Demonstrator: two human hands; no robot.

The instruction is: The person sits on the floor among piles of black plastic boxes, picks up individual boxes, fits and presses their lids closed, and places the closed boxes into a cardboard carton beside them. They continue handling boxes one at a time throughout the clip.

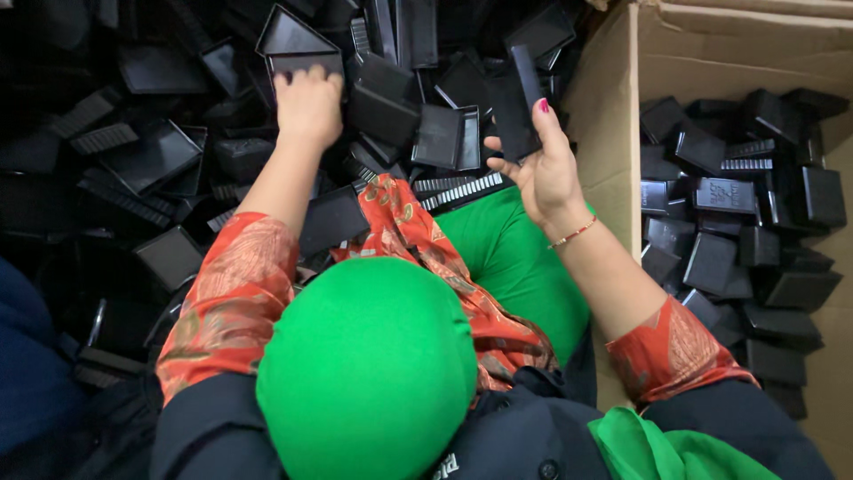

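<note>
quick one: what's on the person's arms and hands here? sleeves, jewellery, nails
Both arms wear short orange-red patterned sleeves, the left sleeve and the right sleeve, over a dark vest. The right hand has a thin gold-and-red bangle at the wrist and pink-red nail polish. The left hand shows no jewellery.

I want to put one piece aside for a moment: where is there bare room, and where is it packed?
Little is bare. The green cloth lap, between the heap of black plastic parts and the cardboard box wall, is open. The heap under the left hand is crowded, and the box is packed. The right hand holds a black part.
</note>
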